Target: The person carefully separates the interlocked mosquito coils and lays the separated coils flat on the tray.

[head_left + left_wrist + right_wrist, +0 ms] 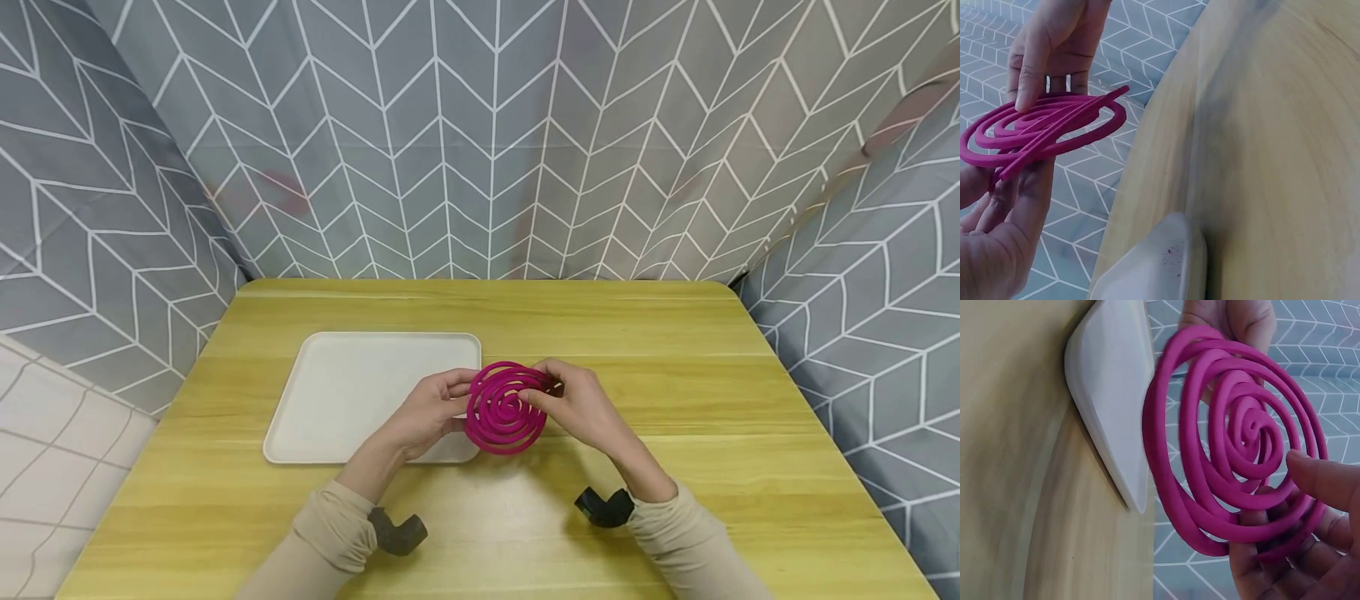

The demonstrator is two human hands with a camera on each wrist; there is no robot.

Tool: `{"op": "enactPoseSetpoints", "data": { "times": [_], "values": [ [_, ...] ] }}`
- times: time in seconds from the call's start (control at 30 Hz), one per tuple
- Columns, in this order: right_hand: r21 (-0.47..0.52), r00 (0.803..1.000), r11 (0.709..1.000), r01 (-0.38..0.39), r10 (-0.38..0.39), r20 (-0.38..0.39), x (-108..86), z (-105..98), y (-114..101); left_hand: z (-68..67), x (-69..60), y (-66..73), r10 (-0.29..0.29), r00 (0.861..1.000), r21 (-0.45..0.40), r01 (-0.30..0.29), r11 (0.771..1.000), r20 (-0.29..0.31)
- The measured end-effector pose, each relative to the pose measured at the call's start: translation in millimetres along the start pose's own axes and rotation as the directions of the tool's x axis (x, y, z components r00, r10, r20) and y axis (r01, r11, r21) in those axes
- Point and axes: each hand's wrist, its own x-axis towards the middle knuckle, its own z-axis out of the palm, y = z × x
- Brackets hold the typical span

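Note:
A magenta spiral piece [504, 417] with several coiled rings is held above the table between both hands. The left hand [431, 414] grips its left edge, fingers curled around the rim. At its right side, the right hand [573, 404] pinches the coils, thumb on the front face and fingers behind. The right wrist view shows the spiral [1194, 425] face-on, with the right hand [1310, 544] at its lower right. In the left wrist view the spiral [1054, 140] appears nearly edge-on, tilted, with the left hand [1010, 237] below it.
A white rectangular tray [360, 392] lies on the wooden table [615, 325], left of and partly behind the left hand. Dark devices are strapped at the left wrist [397, 533] and right wrist [604, 508]. Grey curtains with white zigzag lines [465, 150] surround the table.

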Motion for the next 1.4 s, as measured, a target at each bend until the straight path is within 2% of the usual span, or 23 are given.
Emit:
{"op": "enactPoseSetpoints", "data": {
  "times": [0.17, 0.3, 0.53, 0.7, 0.93, 1.2, 1.4],
  "values": [
    [-0.004, 0.999, 1.000, -0.027, 0.028, 0.038, 0.8, -4.2, 1.6, 0.4, 0.6, -1.5, -0.002, 1.000, -0.011, 0.002, 1.000, -0.008],
    [0.013, 0.998, 1.000, -0.027, 0.026, 0.062, 0.6, -6.2, 1.6, 0.7, 2.7, -2.5, 0.001, 1.000, 0.024, -0.001, 1.000, -0.021],
    [-0.024, 0.999, 0.999, 0.024, -0.024, 0.021, 0.8, -4.5, 3.6, 1.0, 6.2, -3.2, -0.001, 0.998, 0.072, 0.005, 0.997, -0.061],
    [0.002, 1.000, 1.000, 0.003, -0.003, 0.016, 1.3, -4.5, 7.1, 1.8, 7.2, -3.5, -0.019, 0.996, 0.042, 0.022, 0.999, -0.088],
    [0.029, 0.999, 0.999, -0.034, 0.033, 0.025, 0.5, -6.4, 7.9, 1.4, 5.5, -3.5, 0.005, 0.996, 0.028, -0.002, 1.000, -0.086],
    [0.097, 0.998, 0.994, -0.054, 0.050, 0.048, -0.5, -4.9, 9.0, 1.7, 4.7, -4.3, 0.002, 0.995, -0.042, -0.006, 0.999, -0.102],
    [0.139, 0.998, 0.989, -0.058, 0.052, 0.045, -1.2, -4.1, 8.8, 2.9, 2.9, -4.6, 0.009, 0.997, -0.099, -0.016, 0.995, -0.074]
  ]
}}
